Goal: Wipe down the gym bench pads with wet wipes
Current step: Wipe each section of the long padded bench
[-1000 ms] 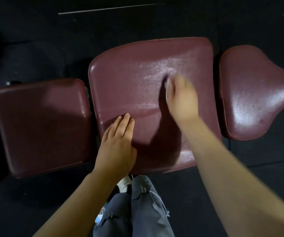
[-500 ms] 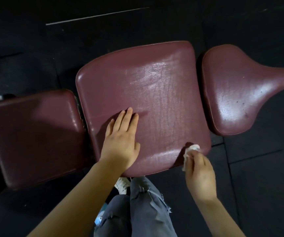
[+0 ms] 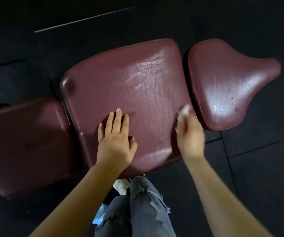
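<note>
Three maroon bench pads lie in a row: a square left pad, a large middle pad and a saddle-shaped right pad. The middle pad shines wet on its upper right part. My left hand rests flat on the middle pad's near part, fingers straight. At the middle pad's right edge my right hand, blurred by motion, holds a crumpled white wet wipe, which sticks out past the fingertips close to the gap between the pads.
Black rubber floor tiles surround the bench. My legs in torn grey jeans and a white shoe stand right below the middle pad. A pale line crosses the floor beyond the bench.
My right hand with the wipe swept from the middle pad's centre down to its near right corner, then back up along the right edge. My left hand stayed flat on the pad.
</note>
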The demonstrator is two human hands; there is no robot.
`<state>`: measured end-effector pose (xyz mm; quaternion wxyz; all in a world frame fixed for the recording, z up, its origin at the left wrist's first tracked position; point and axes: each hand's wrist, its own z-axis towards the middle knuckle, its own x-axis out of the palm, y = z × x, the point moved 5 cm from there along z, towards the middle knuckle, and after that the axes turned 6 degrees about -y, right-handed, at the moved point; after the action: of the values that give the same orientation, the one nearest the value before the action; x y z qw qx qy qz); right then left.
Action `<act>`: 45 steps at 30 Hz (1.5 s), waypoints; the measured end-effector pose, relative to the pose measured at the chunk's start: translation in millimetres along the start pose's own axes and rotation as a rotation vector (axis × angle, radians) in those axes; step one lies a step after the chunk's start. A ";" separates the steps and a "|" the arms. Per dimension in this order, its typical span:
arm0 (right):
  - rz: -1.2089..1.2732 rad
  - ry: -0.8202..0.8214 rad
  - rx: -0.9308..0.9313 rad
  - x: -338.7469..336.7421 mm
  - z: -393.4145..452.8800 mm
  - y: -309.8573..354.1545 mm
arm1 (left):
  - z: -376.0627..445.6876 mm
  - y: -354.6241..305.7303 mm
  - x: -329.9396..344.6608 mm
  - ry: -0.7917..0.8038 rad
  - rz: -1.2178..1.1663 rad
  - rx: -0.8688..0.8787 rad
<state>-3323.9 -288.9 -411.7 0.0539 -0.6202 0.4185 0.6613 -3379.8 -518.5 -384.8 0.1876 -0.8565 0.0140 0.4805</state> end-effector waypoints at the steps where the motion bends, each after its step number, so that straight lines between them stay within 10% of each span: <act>1: -0.022 0.003 0.078 -20.9 -32.2 -21.2 | 1.0 0.1 0.5 0.011 -0.009 -0.008; 13: 0.120 -0.103 -0.126 49.2 184.6 121.5 | 5.3 6.8 2.5 0.009 0.156 0.044; 24: 0.014 0.016 0.320 -41.5 -31.5 -55.5 | 2.5 4.8 0.1 0.032 0.106 0.065; 35: 0.053 0.036 -0.100 50.6 240.8 115.6 | 6.1 6.9 6.4 0.016 0.185 0.061; 45: -0.202 0.102 -0.054 9.5 77.1 13.9 | 5.7 -0.3 -6.0 0.108 0.165 0.055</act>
<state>-3394.1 -254.3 -422.4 0.0820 -0.6933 0.3382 0.6311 -3387.6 -517.3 -382.4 0.1697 -0.8716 0.1078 0.4471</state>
